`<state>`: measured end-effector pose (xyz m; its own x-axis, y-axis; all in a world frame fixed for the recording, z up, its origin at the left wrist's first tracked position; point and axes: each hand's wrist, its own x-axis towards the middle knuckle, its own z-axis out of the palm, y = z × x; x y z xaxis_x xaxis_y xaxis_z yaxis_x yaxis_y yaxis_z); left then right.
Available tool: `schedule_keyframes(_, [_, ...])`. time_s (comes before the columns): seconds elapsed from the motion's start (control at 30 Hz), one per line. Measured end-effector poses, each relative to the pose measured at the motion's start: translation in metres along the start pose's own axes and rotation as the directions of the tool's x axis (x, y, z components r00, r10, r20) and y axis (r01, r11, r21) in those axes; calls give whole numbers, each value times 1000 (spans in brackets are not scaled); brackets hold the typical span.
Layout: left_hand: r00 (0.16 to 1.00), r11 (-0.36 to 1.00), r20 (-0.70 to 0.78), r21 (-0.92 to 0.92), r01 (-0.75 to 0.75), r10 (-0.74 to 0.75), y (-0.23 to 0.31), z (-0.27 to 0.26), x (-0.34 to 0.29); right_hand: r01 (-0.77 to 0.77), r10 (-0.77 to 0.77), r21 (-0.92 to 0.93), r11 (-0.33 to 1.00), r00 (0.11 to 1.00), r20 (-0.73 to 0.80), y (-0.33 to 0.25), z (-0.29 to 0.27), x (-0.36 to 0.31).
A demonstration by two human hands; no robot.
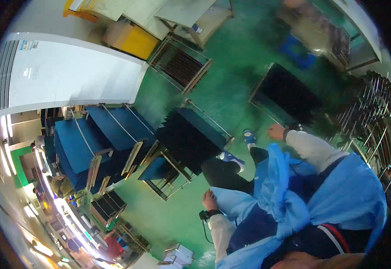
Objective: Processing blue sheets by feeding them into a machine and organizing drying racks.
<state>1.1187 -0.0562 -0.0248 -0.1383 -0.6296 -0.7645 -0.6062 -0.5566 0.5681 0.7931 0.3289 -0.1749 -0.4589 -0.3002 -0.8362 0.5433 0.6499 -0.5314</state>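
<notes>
My left hand (210, 200) hangs low beside my leg, its fingers curled in, and nothing shows in it. A black strap with a small device (204, 215) and a cable sits on that wrist. My right hand (275, 132) is held out from my body, also curled, with no object visible in it; a dark band circles its wrist. The nearest thing to the right hand is a metal-framed rack of dark panels (289, 94) on the floor. Closer to my left side stands a rack packed with dark blue-black panels (191, 139). Neither hand touches a rack.
Tall racks of blue panels (83, 143) stand at the left, below a large white cabinet (74, 71). An open rack (180, 62) and a table (184, 13) lie ahead. Metal racks (370, 112) crowd the right. Green floor (222, 67) runs between; people work at lower left.
</notes>
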Motion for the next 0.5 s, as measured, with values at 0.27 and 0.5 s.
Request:
schedule_keyframes(0.27, [963, 898, 92, 348, -268, 252, 18, 22, 48, 2, -113, -416, 909, 964, -242, -13, -11, -3])
schedule_keyframes(0.5, [955, 999, 297, 21, -29, 22, 52, 123, 71, -234, 27, -312, 921, 835, -549, 72, -85, 28])
